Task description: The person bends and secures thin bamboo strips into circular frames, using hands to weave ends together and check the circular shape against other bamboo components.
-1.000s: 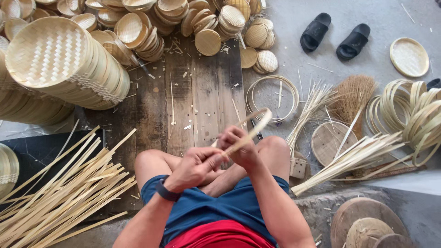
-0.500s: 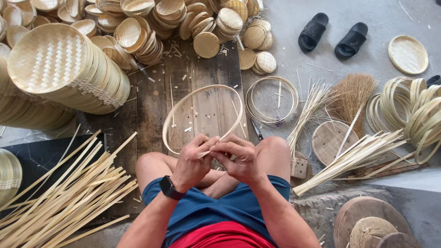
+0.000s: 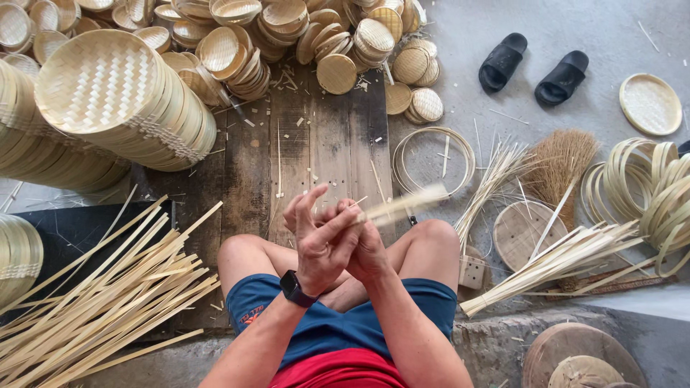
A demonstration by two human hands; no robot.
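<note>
At frame centre I see my left hand [image 3: 321,241], fingers spread, crossed over my right hand [image 3: 368,251], which pinches one blurred bamboo strip [image 3: 402,205] pointing right. Two black sandals [image 3: 535,72] lie upper right, one broom [image 3: 564,162] right, and one tray stack [image 3: 118,100] upper left.

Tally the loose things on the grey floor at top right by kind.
Black slippers: 2
Round woven lid: 1
Broom head: 1
Total: 4
</note>
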